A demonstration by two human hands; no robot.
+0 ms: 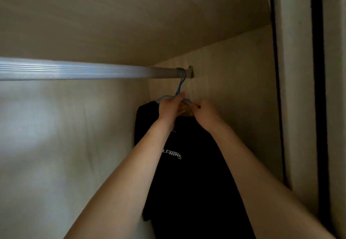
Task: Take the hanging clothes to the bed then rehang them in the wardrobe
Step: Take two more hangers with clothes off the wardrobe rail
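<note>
A black garment with white lettering hangs on a blue hanger, whose hook sits over the far right end of the silver wardrobe rail. My left hand grips the hanger just below its hook. My right hand is beside it with curled fingers pinching at the hanger's right shoulder or the garment's collar. Both forearms reach up from the bottom of the view and cover part of the garment.
The rail's bracket is fixed to the wardrobe's right side panel. A pale back wall lies behind the rail, the top board above. A dark-edged sliding door frame stands at the right.
</note>
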